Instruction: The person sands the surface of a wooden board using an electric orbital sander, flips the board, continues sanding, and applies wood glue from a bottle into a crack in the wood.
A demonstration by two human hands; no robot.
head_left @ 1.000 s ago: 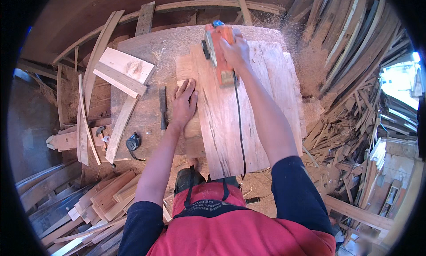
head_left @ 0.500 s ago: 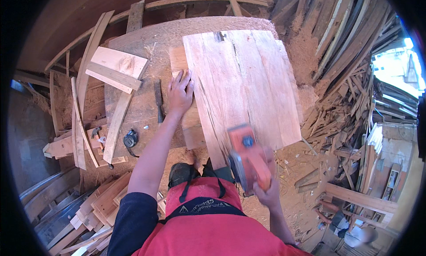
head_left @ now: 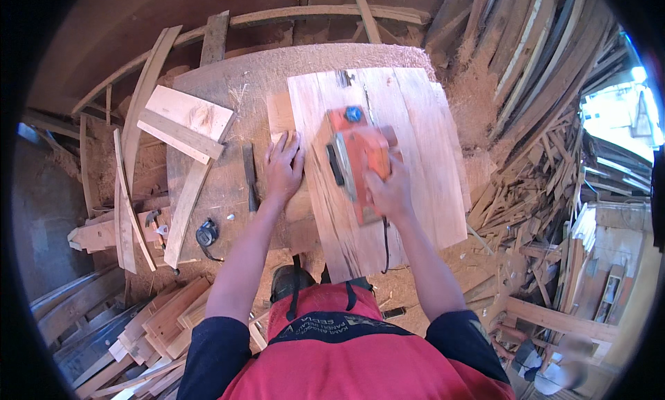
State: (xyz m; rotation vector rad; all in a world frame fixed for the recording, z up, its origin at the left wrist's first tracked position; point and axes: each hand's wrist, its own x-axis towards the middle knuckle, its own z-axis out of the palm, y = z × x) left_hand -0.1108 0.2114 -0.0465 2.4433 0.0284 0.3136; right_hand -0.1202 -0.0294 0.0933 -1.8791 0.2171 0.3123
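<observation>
A wide pale wooden panel, with dark cracks along its grain, lies on the worktable. My right hand grips the handle of an orange electric planer with a blue front knob; it stands on the panel's middle left, slightly blurred. A black cord trails from its back toward me. My left hand lies flat with fingers apart along the panel's left edge, on a smaller board partly covered by the panel. Just left of that hand lies a dark chisel.
A black tape measure lies on the table's near left, below stacked boards. Farther left is a hammer. Scrap wood heaps up at the right, planks at the lower left. Another person is at the lower right.
The planer, in my right hand, has moved from the panel's near edge forward and left to its middle. My left hand stays by the panel's left edge. The whole view has shifted slightly.
</observation>
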